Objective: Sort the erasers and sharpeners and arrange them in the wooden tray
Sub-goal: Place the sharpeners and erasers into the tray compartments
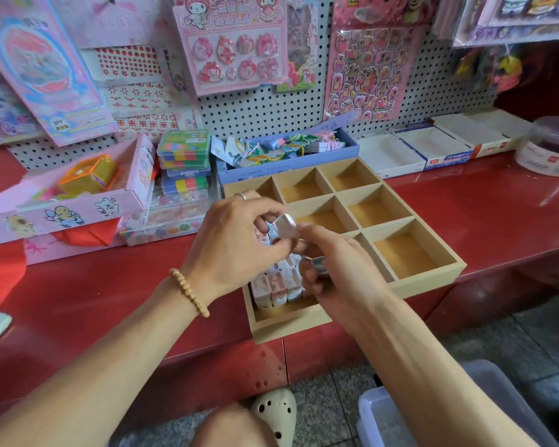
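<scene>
A small white wrapped eraser is pinched by the left hand above the partitioned wooden tray; another small piece is gripped by the right hand. It is best slotted upright, snug against the packed pastel rows in the near-left compartment.

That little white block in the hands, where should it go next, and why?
Probably down into the near-left compartment of the wooden tray, beside the pink and white blocks already packed there. The left hand pinches the white block right above that row, the right hand grips another piece, and the other visible compartments hold nothing.
</scene>
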`<state>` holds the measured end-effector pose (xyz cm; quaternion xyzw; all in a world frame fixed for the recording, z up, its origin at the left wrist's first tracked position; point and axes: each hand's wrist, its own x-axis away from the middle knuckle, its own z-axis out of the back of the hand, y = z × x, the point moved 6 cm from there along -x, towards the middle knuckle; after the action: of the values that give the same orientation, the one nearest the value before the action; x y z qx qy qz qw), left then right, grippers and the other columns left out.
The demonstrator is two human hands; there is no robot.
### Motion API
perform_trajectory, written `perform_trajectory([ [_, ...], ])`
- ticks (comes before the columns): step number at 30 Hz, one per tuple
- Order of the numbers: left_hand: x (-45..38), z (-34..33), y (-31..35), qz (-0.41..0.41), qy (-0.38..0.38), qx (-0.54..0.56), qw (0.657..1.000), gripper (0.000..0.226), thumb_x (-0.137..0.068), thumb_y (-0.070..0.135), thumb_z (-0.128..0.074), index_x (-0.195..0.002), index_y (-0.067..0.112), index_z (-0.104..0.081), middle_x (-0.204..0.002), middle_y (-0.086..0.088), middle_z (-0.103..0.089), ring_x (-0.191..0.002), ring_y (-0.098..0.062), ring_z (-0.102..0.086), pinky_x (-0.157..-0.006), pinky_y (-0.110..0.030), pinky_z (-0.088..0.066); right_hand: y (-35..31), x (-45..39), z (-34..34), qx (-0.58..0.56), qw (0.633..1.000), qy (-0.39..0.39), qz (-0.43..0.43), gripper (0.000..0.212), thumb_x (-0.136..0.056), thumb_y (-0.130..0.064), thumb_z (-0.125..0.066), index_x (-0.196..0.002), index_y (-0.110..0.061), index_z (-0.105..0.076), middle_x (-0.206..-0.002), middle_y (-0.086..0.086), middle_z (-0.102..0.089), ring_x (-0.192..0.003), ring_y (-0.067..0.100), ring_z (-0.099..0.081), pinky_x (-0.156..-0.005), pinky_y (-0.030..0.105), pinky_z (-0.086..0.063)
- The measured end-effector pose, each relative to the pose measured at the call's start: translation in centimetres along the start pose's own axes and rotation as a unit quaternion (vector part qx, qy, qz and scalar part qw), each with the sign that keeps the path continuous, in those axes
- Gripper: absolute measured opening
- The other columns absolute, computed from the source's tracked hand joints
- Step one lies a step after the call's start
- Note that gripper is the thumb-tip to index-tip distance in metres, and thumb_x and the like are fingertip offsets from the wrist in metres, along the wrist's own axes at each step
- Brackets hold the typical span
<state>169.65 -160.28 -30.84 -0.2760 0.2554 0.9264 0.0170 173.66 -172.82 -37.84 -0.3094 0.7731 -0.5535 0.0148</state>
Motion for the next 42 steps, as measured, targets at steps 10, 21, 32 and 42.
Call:
perform_trajectory([
  [10, -1.4, 0.6, -7.5, 0.106, -0.143, -0.061, 0.982, 0.036, -0.07, 0.028, -0.081, -0.106, 0.026, -0.076, -0.084, 0.013, -0.064, -0.072, -0.008, -0.061, -0.078, -0.035, -0.053, -2.9, -4.2, 1.8, 0.014, 0.997, 0.076, -0.002, 0.039, -0.079, 0.015, -0.031, -0.094, 0.0, -0.064, -0.078, 0.008, -0.045, -0.063, 0.015, -0.039, -0.057, 0.027, -0.031],
  [21, -1.3, -1.8, -9.0, 0.077, -0.201, -0.11, 0.97, 0.035, -0.076, 0.034, -0.08, -0.11, 0.028, -0.074, -0.08, 0.027, -0.046, -0.074, -0.009, -0.051, -0.079, -0.034, -0.047, -3.6, -4.8, 2.7, 0.104, 0.992, 0.06, 0.023, 0.005, -0.087, -0.014, -0.074, -0.091, -0.012, -0.072, -0.074, 0.002, -0.067, -0.047, 0.007, -0.044, -0.043, 0.018, -0.032],
  [32, -1.2, -1.8, -9.1, 0.075, -0.179, -0.115, 0.974, 0.011, -0.075, 0.028, -0.077, -0.086, 0.03, -0.075, -0.077, 0.016, -0.061, -0.069, -0.007, -0.06, -0.069, -0.035, -0.054, -3.8, -4.5, 3.0, 0.081, 0.994, 0.068, 0.019, 0.005, -0.088, -0.01, -0.071, -0.093, -0.008, -0.071, -0.073, 0.003, -0.065, -0.051, 0.008, -0.048, -0.047, 0.019, -0.039],
  [42, -0.3, -1.6, -9.2, 0.071, -0.14, -0.084, 0.984, 0.01, -0.076, 0.024, -0.08, -0.07, 0.027, -0.073, -0.066, 0.016, -0.057, -0.057, -0.004, -0.055, -0.059, -0.031, -0.05, -3.5, -5.0, 3.1, 0.094, 0.993, 0.066, 0.02, 0.008, -0.087, -0.011, -0.073, -0.095, -0.008, -0.072, -0.077, 0.004, -0.066, -0.055, 0.009, -0.051, -0.053, 0.022, -0.043],
])
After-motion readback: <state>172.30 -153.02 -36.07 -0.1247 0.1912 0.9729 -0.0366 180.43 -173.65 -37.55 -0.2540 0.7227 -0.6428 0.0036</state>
